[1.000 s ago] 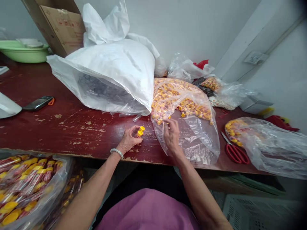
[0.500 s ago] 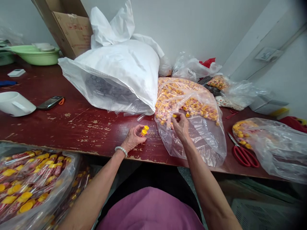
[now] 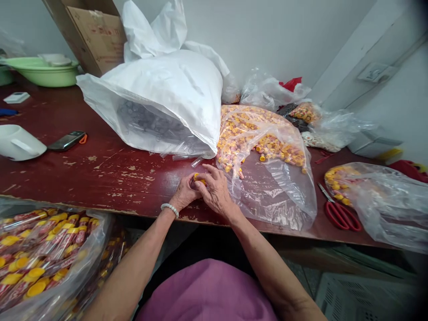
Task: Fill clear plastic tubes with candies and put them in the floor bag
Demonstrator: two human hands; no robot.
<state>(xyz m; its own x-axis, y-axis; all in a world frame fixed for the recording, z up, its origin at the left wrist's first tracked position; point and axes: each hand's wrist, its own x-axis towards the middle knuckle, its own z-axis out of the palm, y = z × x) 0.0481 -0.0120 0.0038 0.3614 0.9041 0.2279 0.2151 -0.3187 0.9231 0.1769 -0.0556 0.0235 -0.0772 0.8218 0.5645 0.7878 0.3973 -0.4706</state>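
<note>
My left hand is closed around small yellow caps just above the table's front part. It wears a pale bead bracelet at the wrist. My right hand meets it from the right, thumb and fingers bent over the yellow caps, so most of them are hidden. Right of the hands lies a clear plastic bag spread open, with many yellow caps with reddish parts in it. Behind the hands, a few clear tubes lie at the mouth of a white sack holding more tubes.
Red-handled scissors and another bag of yellow pieces lie on the right. A white mug, a phone and a green basin stand left. Below the edge, a bag holds yellow-capped tubes.
My right hand has moved left from the clear bag of caps to my left hand, and its fingers now cover the yellow caps there. My left hand has stayed nearly in place.
</note>
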